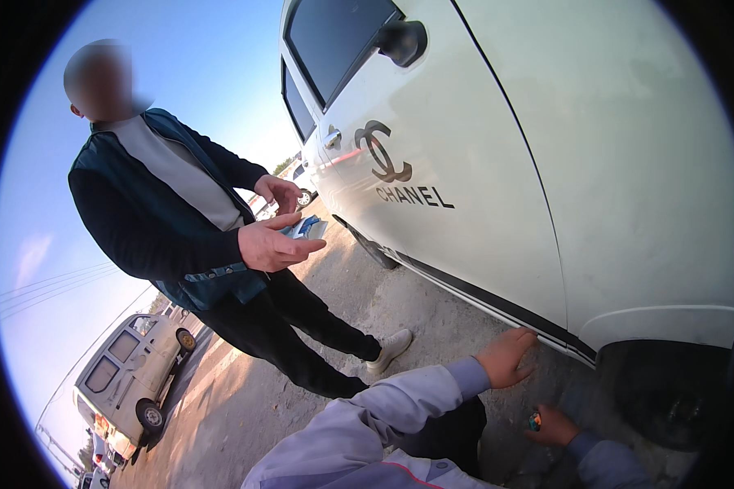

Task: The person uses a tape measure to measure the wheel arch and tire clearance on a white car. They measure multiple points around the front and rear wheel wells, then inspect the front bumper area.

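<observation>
My left hand, at the end of a light grey-purple sleeve, reaches up to the lower sill of a white car. Its fingertips rest against the sill's edge, and the thumb stands apart from them. Lower and to the right, my right hand is closed on a small colourful object with orange and green-blue showing at its end; I cannot make out its kind. This hand is close to the ground beside the dark front wheel. The car's door is shut and carries a dark emblem and lettering.
At the left stands another person in a dark jacket, holding a small blue-and-white flat item in one hand. Behind them a pale van is parked. The ground is bare and dusty. A side mirror juts out above.
</observation>
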Motion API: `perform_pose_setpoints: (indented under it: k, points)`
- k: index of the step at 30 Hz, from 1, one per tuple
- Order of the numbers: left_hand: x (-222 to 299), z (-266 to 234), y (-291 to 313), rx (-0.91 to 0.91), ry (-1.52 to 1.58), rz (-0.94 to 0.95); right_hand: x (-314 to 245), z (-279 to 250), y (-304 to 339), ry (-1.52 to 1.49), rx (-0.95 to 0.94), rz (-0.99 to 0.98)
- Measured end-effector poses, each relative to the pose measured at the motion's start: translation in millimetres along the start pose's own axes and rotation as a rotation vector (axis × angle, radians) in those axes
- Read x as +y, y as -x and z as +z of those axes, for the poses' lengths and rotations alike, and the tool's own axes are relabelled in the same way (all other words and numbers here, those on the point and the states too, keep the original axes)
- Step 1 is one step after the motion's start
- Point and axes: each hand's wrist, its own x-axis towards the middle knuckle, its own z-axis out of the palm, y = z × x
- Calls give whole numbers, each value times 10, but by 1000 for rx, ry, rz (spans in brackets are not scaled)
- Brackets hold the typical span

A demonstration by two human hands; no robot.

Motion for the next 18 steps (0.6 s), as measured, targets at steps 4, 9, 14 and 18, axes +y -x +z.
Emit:
perform_pose_setpoints:
  k: [4,9,14,18]
  points:
    - [313,-498,-244,361,-114,286,-26,9,37,-80,-37,62]
    - [697,-903,-319,490,-89,375,-84,-7,55,58,7,49]
    - [744,-1150,-494,634,-110,329,-69,48,29,-11,57,-40]
    - [678,-1703,-569,937,-233,449,-86,66,-3,26,-25,25]
